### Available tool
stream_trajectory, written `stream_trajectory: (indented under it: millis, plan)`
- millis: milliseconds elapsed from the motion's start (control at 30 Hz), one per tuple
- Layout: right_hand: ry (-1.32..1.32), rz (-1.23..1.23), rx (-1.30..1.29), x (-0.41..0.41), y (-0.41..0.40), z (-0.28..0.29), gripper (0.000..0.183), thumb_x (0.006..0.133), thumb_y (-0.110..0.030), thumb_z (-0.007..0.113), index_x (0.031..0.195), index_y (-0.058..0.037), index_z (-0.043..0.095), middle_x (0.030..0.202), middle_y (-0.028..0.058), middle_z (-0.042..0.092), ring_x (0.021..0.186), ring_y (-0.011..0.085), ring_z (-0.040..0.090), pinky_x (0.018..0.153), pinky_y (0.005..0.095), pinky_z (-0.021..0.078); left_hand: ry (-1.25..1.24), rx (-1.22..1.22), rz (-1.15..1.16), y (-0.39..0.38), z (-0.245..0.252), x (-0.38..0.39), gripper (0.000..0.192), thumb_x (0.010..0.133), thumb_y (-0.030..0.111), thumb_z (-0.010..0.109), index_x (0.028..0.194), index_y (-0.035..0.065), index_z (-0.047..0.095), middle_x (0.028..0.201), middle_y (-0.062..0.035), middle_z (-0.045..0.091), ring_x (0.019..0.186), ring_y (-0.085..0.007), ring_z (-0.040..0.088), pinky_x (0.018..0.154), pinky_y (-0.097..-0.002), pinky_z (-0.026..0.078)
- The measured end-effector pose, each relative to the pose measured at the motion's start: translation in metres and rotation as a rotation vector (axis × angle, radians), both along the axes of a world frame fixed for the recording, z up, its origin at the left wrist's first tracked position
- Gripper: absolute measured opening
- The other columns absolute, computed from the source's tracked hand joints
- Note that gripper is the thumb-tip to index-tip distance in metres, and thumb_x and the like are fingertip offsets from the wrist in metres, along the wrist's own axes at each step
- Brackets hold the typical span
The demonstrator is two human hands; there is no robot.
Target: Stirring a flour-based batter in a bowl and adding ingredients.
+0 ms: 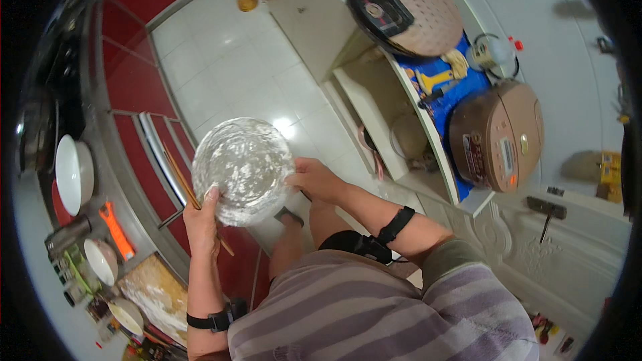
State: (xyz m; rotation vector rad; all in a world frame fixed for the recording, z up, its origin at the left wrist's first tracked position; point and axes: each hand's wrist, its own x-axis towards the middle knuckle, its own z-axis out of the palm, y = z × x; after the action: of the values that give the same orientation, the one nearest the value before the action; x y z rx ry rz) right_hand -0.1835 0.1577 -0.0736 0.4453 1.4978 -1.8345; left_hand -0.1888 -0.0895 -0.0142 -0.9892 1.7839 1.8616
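Both hands hold a round metal basin (244,165) in front of me, over the floor. White powder, flour by its look, coats its inner surface in patches. My left hand (202,215) grips the near left rim, thumb on the inside. Wooden chopsticks (179,175) are held in that same hand, slanting along the basin's left side. On the right rim, my right hand (317,179) has its thumb on top and its other fingers mostly hidden.
At left, a metal counter (108,160) bears a white bowl (75,175), an orange-handled tool (116,230) and a floured wooden board (158,296). An open cabinet (396,125) stands at right, with a brown rice cooker (496,138) and a round electric appliance (406,10) on top.
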Motion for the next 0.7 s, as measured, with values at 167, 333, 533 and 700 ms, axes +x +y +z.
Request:
stream_trajectory:
  millis: [167,333,533,700]
  plan:
    - [-0.24,-0.463,0.083,0.083,-0.075,-0.017,0.027,0.077,-0.011,0.06,0.102,-0.0005,0.057,0.086,0.005,0.06,0.075,0.013,0.053,0.066,0.026,0.0444,0.091,-0.08,-0.099,-0.092,-0.021,0.017,0.059,0.087,0.047,0.05,0.117,-0.0041,0.047,0.085,-0.0084,0.058,0.046,-0.0038,0.031,0.045,-0.028,0.051]
    - [-0.188,-0.687,0.206,0.128,0.012,-0.073,0.025,0.078,-0.007,0.058,0.103,-0.0056,0.057,0.089,0.0014,0.059,0.075,0.011,0.053,0.062,0.0242,0.042,-0.089,0.018,-0.184,-0.063,-0.041,0.016,0.062,0.088,0.046,0.049,0.123,-0.0042,0.043,0.082,-0.0075,0.056,0.062,-0.0091,0.052,0.045,-0.0242,0.051]
    - [-0.185,-0.836,0.184,0.136,0.068,-0.11,0.03,0.079,-0.003,0.055,0.107,-0.0104,0.053,0.08,-0.0013,0.056,0.066,0.007,0.048,0.056,0.0225,0.0385,-0.179,-0.032,-0.207,-0.046,-0.07,0.02,0.058,0.088,0.043,0.05,0.122,-0.0038,0.045,0.083,-0.0062,0.057,0.068,-0.0097,0.054,0.044,-0.0253,0.052]
    - [-0.354,-0.949,0.189,0.106,0.105,-0.173,0.014,0.078,0.0,0.056,0.087,-0.0065,0.047,0.064,0.002,0.048,0.054,0.0114,0.045,0.047,0.0246,0.0361,-0.185,-0.069,-0.209,-0.045,-0.085,0.017,0.057,0.087,0.041,0.052,0.123,-0.0029,0.046,0.089,-0.0073,0.058,0.073,-0.0104,0.056,0.044,-0.025,0.052]
